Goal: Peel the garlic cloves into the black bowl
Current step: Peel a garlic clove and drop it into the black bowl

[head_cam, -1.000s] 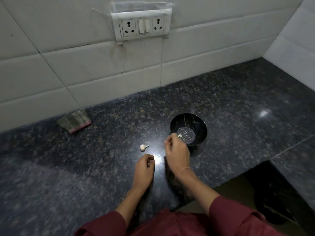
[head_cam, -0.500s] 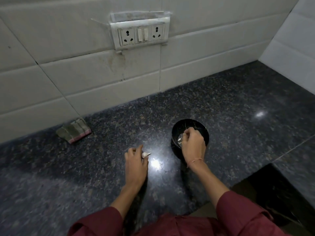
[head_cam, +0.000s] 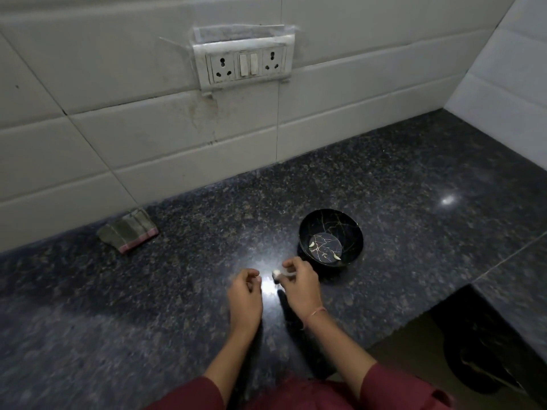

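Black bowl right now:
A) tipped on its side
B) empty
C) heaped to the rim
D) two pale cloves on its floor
D: the black bowl stands upright, with one clove on the left of its floor and a second clove apart from it, nearer the front.

Just left of the bowl (head_cam: 350, 232), the clove (head_cam: 276, 272) pinched by the right hand (head_cam: 300, 287) is a pale blur, its skin on or off unclear. The left hand (head_cam: 245, 294) curls shut, so anything inside is hidden. Two pale bits (head_cam: 312, 244) in the bowl are too small to name. The sleeves (head_cam: 393, 389) run off the bottom edge.
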